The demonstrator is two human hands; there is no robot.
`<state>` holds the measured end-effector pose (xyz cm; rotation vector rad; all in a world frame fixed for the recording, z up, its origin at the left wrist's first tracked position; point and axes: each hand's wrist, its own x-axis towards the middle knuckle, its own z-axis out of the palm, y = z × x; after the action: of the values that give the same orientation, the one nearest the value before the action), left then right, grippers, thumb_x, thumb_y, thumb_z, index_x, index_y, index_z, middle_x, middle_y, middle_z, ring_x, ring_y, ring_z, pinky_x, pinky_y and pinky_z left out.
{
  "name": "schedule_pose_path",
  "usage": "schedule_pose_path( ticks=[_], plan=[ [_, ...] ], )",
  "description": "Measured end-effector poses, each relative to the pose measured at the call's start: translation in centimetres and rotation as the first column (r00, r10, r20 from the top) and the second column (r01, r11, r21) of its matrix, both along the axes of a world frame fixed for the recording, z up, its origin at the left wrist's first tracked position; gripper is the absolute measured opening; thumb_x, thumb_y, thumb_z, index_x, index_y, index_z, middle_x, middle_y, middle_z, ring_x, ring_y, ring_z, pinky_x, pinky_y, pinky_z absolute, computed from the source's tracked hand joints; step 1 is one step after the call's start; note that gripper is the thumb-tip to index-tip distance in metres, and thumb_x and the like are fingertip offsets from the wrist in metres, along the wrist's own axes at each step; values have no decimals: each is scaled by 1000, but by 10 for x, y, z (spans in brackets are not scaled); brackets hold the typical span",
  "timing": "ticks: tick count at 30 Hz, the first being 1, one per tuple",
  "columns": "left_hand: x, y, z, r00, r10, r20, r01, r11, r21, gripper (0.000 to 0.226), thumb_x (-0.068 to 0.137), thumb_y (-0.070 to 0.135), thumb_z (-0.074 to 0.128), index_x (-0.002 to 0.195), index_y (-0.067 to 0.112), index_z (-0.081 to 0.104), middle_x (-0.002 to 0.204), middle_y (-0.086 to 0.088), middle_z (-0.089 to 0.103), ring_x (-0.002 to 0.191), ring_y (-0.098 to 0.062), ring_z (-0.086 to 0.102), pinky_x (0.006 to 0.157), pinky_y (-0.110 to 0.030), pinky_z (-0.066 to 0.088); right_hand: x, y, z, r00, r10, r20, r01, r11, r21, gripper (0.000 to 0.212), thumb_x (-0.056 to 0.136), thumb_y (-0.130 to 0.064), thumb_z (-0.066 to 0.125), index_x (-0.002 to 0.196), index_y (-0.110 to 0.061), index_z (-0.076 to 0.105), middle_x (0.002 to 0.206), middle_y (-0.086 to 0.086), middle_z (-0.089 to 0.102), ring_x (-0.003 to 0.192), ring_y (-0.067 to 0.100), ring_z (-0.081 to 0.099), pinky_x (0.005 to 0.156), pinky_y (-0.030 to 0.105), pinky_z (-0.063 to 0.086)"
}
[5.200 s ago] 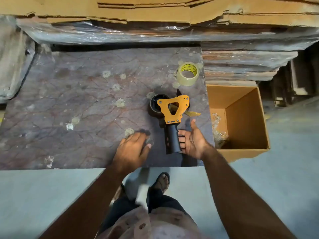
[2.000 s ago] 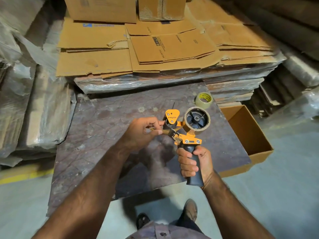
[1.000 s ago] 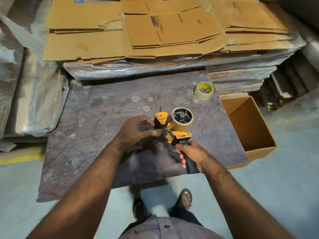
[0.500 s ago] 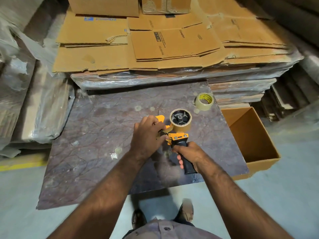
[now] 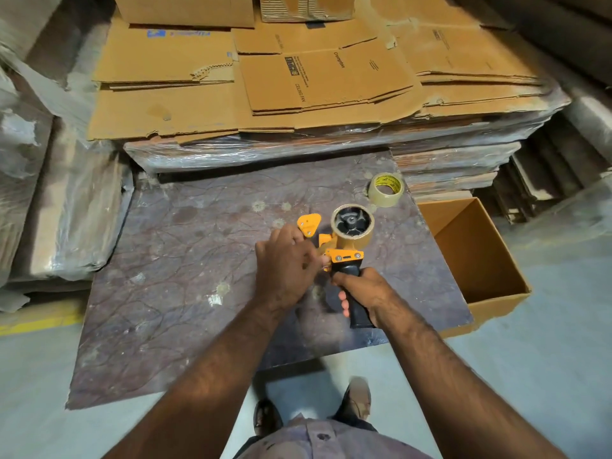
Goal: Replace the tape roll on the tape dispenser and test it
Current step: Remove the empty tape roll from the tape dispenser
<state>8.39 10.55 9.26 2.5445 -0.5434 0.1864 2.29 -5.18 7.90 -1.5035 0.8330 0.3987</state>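
My right hand (image 5: 362, 291) grips the black handle of the orange tape dispenser (image 5: 344, 256), held above the marbled slab (image 5: 185, 270). A nearly spent brown tape roll (image 5: 353, 226) sits on the dispenser's black hub. My left hand (image 5: 286, 260) is closed around the dispenser's front end, by the orange flap and blade; its fingertips are hidden. A full clear tape roll with a yellow core label (image 5: 385, 189) lies on the slab's far right corner.
An open, empty cardboard box (image 5: 477, 256) stands on the floor right of the slab. Flattened cartons (image 5: 298, 77) are stacked on wrapped pallets behind. Plastic-wrapped bundles (image 5: 56, 207) lie at the left. My feet are on the grey floor below.
The dispenser was lifted off the slab by its handle. My left hand has gone from pinching the tape end at the blade to closing over the dispenser's front.
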Motion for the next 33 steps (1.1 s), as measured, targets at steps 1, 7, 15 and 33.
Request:
schedule_pose_path(
  ticks=[1,7,15,33],
  plan=[
    [-4,-3,-2,1000,18,-4,-18,1000,-6,26,81,49,72,74,24,67,96,9,50,97,-16,48,79,-36,32,1,-1,-1,1000,-16,6,16,1000,8,11,84,-13,68,85,-3,67,52,8,58,39,20,50,43,28,46],
    [-3,3,-21,990,-52,-128,37,993,-113,33,71,52,79,87,30,61,102,12,50,100,-12,48,81,-37,38,-4,-1,-19,998,-35,-49,37,998,48,12,84,-14,70,79,-4,66,56,9,58,41,21,51,43,28,47],
    [-4,25,-78,926,-108,-361,109,994,-17,59,59,52,86,107,29,61,104,9,62,102,-17,53,85,-40,40,-25,7,-68,984,-59,-166,69,996,50,14,84,-13,71,73,-6,66,55,9,60,39,22,53,43,28,48],
    [16,34,-128,930,19,-366,53,981,185,5,85,29,66,80,26,65,90,5,61,99,-26,58,79,-39,35,-22,13,-110,995,-37,-92,45,995,87,7,88,-8,68,90,-1,69,61,13,62,45,24,55,45,30,51]
  ],
)
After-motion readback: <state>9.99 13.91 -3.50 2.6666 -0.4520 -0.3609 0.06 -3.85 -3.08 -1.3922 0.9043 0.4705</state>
